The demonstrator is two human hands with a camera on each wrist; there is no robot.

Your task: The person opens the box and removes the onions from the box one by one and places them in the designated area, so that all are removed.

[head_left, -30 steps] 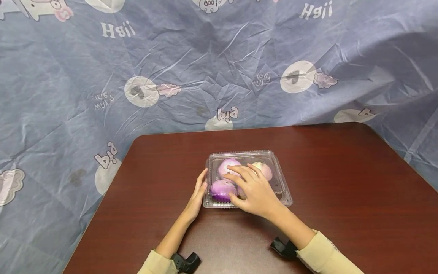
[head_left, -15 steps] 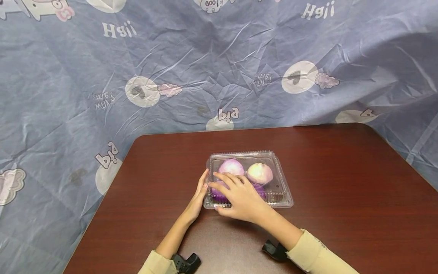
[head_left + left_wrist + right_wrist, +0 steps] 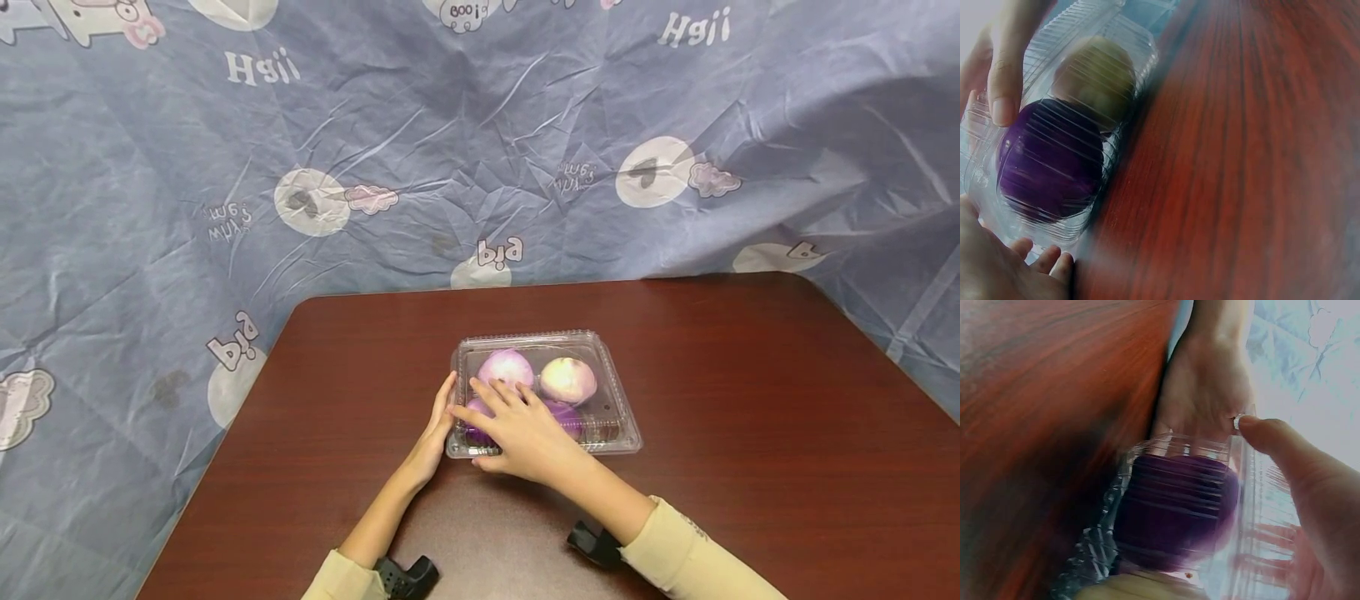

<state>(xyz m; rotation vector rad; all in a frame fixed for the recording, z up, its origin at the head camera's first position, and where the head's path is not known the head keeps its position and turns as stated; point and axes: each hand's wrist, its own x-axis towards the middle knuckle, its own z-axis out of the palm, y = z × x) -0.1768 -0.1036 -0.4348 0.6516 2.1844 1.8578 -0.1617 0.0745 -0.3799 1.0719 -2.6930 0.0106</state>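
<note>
A clear plastic clamshell box (image 3: 604, 404) lies on the table with its lid down. Several round things are inside, among them a pink-lilac one (image 3: 504, 364) and a cream-topped one (image 3: 567, 377); a deep purple one (image 3: 1050, 159) shows through the ribbed wall in the left wrist view. My left hand (image 3: 427, 443) rests along the box's left side, fingers extended. My right hand (image 3: 531, 440) lies spread over the lid's front left part, thumb at the front rim and forefinger reaching the left edge. It partly hides the front round things.
The dark red-brown table (image 3: 735, 400) stretches around the box to its rounded far corners. Behind it hangs a blue printed cloth (image 3: 420, 125). Black wrist devices sit on both arms, the left one (image 3: 408, 577) above the table's front part.
My right hand has moved left and slightly toward me across the lid, uncovering the cream-topped round thing. The left hand and the box have stayed in place.
</note>
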